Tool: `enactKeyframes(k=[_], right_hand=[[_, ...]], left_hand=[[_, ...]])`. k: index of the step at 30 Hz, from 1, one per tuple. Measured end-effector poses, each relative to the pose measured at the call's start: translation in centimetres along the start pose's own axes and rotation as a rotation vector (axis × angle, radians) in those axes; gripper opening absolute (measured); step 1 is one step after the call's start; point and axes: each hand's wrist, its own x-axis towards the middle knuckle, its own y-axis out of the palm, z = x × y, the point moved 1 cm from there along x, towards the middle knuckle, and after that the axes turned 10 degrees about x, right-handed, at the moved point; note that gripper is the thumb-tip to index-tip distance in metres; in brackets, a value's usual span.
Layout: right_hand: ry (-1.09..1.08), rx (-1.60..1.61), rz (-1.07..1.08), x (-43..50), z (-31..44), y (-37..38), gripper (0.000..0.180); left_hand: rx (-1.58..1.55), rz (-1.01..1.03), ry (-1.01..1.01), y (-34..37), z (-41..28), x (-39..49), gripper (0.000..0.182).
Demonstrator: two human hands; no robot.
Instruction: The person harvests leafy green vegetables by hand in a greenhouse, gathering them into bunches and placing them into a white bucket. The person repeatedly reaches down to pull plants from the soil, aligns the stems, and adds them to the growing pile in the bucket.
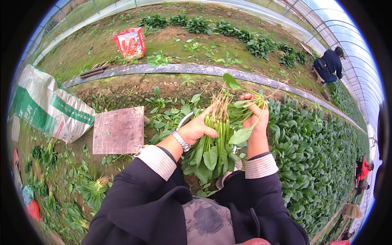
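Observation:
My left hand (199, 127) grips a thick bunch of spinach (219, 144), its roots pointing up and its leaves hanging down in front of my knees. To the right of the bunch, my right hand (257, 116) holds a smaller spinach plant (260, 99) by its stems near the root, one leaf standing up and another drooping. Behind my left wrist, part of a pale curved object (185, 118) shows; I cannot tell what it is. Loose leaves (163, 118) lie on the soil beyond my left hand.
Growing spinach (306, 147) fills the bed at right. At left are a square board (118, 131), a woven sack (53, 105) and tied bunches (95, 190). A long plank (183, 68) crosses beyond, with a red bag (130, 43) behind it. Another person (328, 65) crouches at upper right.

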Motion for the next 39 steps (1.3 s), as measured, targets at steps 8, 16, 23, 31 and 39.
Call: enactKeyframes(k=[8,16,23,31,39], right_hand=[[-0.046,-0.023,-0.15,1.6,0.2,0.4,0.017],[0.268,-1.038,0.029,2.5,4.2,-0.6,0.007],[-0.17,-0.541,-0.24,3.3,0.7,-2.9,0.006],[-0.314,-0.413,-0.3,2.5,-2.0,-1.2,0.01],[-0.263,-0.144,-0.155,2.1,-1.9,1.3,0.01]], left_hand=[[0.064,-0.12,-0.036,-1.5,0.2,0.7,0.055],[0.295,-0.195,0.029,-3.3,0.1,1.0,0.062],[0.208,-0.122,0.006,-2.5,-0.1,0.9,0.078],[0.023,0.008,-0.023,-0.8,0.1,0.5,0.095],[0.054,-0.101,-0.104,-1.9,1.3,1.2,0.051]])
